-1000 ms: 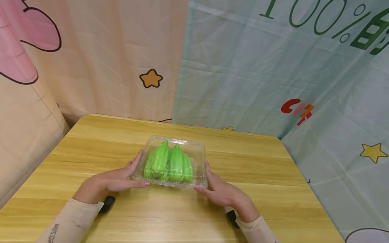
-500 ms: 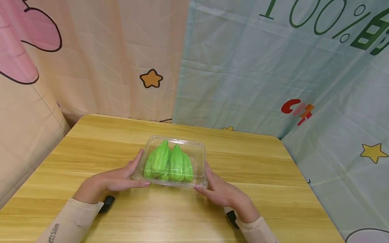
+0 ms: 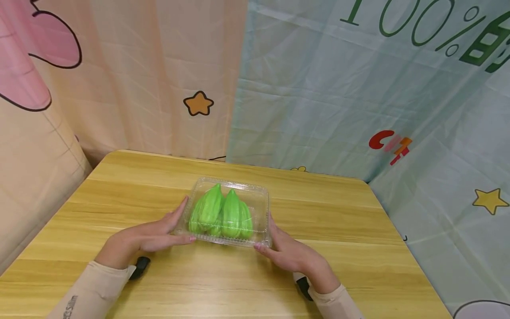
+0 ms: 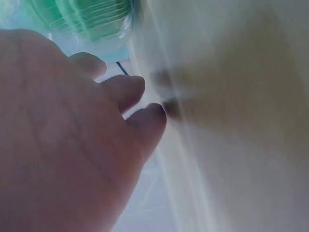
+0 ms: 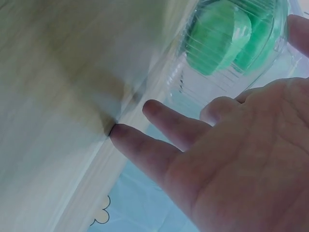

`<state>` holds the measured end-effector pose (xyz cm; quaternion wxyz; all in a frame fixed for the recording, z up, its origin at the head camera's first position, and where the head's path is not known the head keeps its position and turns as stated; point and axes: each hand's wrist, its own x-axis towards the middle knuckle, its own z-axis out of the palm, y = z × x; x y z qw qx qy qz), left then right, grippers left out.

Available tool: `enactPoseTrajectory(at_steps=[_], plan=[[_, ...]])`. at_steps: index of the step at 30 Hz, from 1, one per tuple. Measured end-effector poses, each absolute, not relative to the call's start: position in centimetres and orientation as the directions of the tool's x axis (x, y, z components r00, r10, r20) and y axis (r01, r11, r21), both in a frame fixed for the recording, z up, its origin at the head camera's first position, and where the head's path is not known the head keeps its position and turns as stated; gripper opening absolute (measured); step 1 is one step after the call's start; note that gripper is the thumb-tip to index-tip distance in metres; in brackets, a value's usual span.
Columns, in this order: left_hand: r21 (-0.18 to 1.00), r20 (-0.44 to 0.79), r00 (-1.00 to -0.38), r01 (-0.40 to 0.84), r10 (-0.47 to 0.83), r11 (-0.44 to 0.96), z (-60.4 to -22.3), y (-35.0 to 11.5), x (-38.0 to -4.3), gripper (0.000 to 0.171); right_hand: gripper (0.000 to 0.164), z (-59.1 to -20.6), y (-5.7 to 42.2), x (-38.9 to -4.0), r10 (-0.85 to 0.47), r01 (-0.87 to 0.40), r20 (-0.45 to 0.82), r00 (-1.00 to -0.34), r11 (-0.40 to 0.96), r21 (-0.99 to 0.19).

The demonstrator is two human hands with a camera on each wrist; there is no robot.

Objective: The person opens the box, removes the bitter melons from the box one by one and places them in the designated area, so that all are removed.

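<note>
Curtain of peach fabric [image 3: 143, 88] hung behind your station on the left, meeting a curtain of printed pale-blue fabric [image 3: 311, 97] on the right. Before them lay your yellow wood-grain table [image 3: 338, 221]. Your clear, rectangular plastic container [image 3: 260, 204] was found near the middle of the table, turned slightly askew, between your two hands; whether its base rested fully on the wood could not be told. Your lettered beige sleeve [image 3: 93, 283] covered the left forearm, a second beige sleeve [image 3: 334, 303] the right.

Your left hand [image 3: 157, 232] was spread wide, thumb at the container's near edge, fingers beside its left wall. Your right hand [image 3: 288, 248] was spread likewise at the near right corner. In both wrist views, your lower fingertips touched or nearly touched the table.

Inside the container you had bright green, ribbed pieces with pointed tips [image 3: 209, 212], standing side by side; their exact number was unclear. An orange printed star [image 3: 198, 103] marked the peach fabric. Small black blocks [image 3: 140, 268] sat at your wrists.
</note>
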<state>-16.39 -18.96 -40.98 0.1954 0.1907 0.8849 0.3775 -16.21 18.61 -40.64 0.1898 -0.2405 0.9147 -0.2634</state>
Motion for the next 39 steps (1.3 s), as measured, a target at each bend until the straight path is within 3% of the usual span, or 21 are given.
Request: enactPoseTrajectory(at_steps=[23,34,39], plan=[[0.715,-0.313,-0.853,0.077,0.418,0.694,-40.0,-18.5,-15.6,0.090,0.098,-40.8,18.4,-15.9,-0.529,-0.366,-0.184,-0.829,0.761,-0.536],[0.712,-0.303,-0.849,0.100,0.433,0.695,-39.5,-18.5,-15.4,0.079,0.099,-40.9,18.4,-15.9,-0.522,-0.373,-0.181,-0.833,0.773,-0.513],[0.652,-0.209,-0.861,0.230,0.464,0.722,-39.0,-18.8,-15.4,0.065,0.099,-40.8,18.5,-15.9,-0.523,-0.382,-0.173,-0.834,0.775,-0.503]])
